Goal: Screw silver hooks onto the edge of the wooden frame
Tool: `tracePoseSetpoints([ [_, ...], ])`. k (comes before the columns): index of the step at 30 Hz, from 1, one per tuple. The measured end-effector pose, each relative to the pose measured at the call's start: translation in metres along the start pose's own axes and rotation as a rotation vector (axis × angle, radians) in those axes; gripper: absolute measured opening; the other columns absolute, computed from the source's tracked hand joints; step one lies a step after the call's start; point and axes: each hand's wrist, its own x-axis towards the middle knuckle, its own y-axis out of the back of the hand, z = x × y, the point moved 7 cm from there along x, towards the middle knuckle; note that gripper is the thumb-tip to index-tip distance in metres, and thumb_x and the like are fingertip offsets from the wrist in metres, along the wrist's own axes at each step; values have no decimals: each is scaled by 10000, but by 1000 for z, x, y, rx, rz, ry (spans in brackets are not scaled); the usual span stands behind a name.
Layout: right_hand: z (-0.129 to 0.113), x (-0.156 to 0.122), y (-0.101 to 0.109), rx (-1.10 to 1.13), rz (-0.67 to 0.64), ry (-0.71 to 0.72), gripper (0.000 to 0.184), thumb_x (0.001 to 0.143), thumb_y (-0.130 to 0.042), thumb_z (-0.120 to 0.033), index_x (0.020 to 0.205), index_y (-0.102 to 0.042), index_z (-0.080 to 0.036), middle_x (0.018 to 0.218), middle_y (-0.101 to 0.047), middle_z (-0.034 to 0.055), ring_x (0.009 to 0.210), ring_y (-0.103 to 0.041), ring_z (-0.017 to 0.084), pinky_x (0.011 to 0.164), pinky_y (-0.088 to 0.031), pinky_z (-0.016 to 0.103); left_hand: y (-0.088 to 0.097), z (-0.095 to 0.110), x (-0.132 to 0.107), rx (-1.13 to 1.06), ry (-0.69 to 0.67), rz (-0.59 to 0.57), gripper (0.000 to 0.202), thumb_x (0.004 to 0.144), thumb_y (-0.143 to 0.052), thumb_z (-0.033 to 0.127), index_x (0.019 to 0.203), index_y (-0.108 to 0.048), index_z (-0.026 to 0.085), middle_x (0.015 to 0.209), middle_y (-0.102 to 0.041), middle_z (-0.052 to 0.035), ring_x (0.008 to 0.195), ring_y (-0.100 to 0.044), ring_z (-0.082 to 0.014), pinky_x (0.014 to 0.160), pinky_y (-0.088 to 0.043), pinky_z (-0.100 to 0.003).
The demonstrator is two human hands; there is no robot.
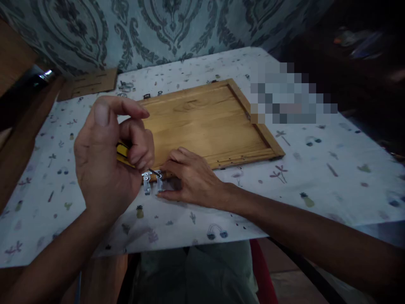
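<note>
My left hand (110, 156) is wrapped round a screwdriver (122, 153) with a yellow and black handle. The thin shaft points down to the right, and its tip meets a screw on a metal hinge (160, 182). My right hand (193, 177) pinches that hinge between thumb and fingers at the edge of a wooden cabinet door (202, 122). Just to the left, a second metal hinge (147, 182) is fixed on the same near edge. Flat on the table lies the door, its raised frame facing up. My left hand covers its left end.
A white tablecloth (253, 219) with small printed pictures covers the table. Brown cardboard (88, 84) lies at the back left, near loose metal hardware (126, 86). A patterned wall covering (177, 29) rises behind. A blurred-out patch (287, 93) hides something at the right.
</note>
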Motion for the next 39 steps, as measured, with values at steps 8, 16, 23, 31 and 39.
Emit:
tracePoseSetpoints([
  [8, -1, 0, 1, -14, 5, -10, 493, 800, -779, -561, 1028, -755, -125, 920, -612, 74, 853, -509, 220, 740, -410, 336, 3, -3, 6, 60, 73, -32, 277, 992, -483, 204, 804, -685, 228, 475, -348, 28, 409, -326, -142, 404, -310, -281],
  [16, -1, 1, 0, -20, 2, -10, 531, 790, -775, -595, 1037, -754, -126, 945, -625, 81, 879, -528, 227, 752, -430, 342, 7, -11, 8, 61, 136, 58, 311, 918, -678, 513, 796, -667, 228, 518, -327, 45, 439, -315, -120, 400, -270, -274],
  [23, -1, 1, 1, -8, 9, -3, 518, 789, -783, -581, 1016, -758, -116, 921, -614, 73, 841, -514, 211, 723, -407, 333, 3, -10, 8, -2, 153, -92, 304, 807, -806, 482, 806, -672, 209, 453, -280, 86, 374, -258, -77, 353, -197, -254],
  [31, -1, 0, 1, -7, 11, -8, 497, 783, -788, -578, 992, -758, -128, 921, -611, 70, 829, -510, 210, 707, -398, 330, 2, -9, 5, 43, 200, -51, 205, 902, -675, 375, 760, -639, 232, 427, -216, 79, 364, -208, -92, 361, -184, -246],
  [39, -2, 1, 1, -11, 1, -8, 512, 787, -785, -571, 1007, -757, -109, 938, -630, 84, 874, -536, 230, 748, -431, 348, 7, -8, 8, 173, 162, 12, 185, 943, -571, 286, 784, -660, 256, 611, -456, -19, 552, -435, -176, 514, -405, -326],
])
